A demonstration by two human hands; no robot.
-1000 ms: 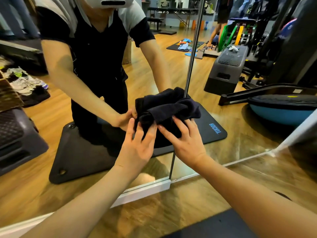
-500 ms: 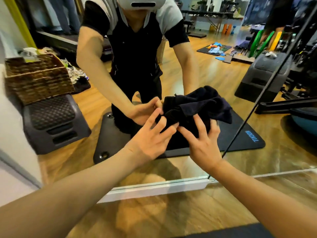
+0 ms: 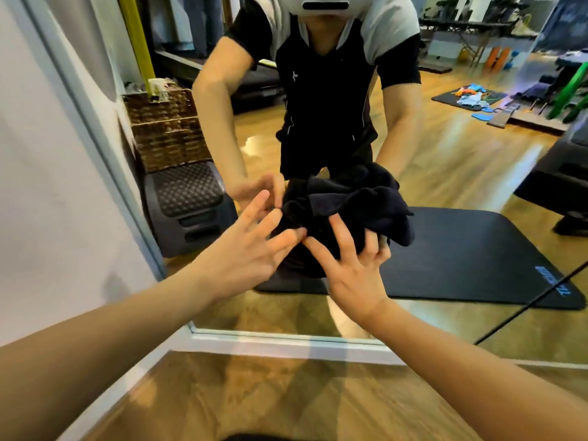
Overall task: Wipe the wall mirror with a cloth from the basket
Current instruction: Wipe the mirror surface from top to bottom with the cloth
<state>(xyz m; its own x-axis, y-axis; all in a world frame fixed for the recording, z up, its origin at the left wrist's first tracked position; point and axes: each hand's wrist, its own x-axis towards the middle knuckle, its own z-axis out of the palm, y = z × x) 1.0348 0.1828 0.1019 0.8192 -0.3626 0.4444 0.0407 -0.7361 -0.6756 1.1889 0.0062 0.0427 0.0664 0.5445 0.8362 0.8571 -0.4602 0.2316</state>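
Both hands work a bunched dark navy terry cloth (image 3: 346, 211) against the glass of the large wall mirror (image 3: 445, 173), low down, near its bottom-left corner, just above the white bottom frame strip (image 3: 286, 342). Right hand (image 3: 353, 268): fingers spread & curled into the cloth's lower edge, grip grasping the fabric w/ thumb side toward the left hand. Left hand (image 3: 251, 246): fingers extended & fanned, tips touching the cloth's left edge; grip released, nothing pinched as far as can be seen, slightly blurred. The cloth sits in a loose wad, folds hanging to the right over the right hand's fingers. In the mirror's reflection: the person in a black-and-grey short-sleeved top, a woven brown wicker basket (image 3: 165, 128) w/ bits of stuff on top, resting on a dark grey plastic step platform (image 3: 187, 205) at the mirror's left edge, plus a black rubber floor mat (image 3: 471, 256) w/ blue lettering. A pale wall (image 3: 47, 186) runs left of the mirror frame. Glossy wooden floor (image 3: 254, 402) below, both forearms reaching over it.
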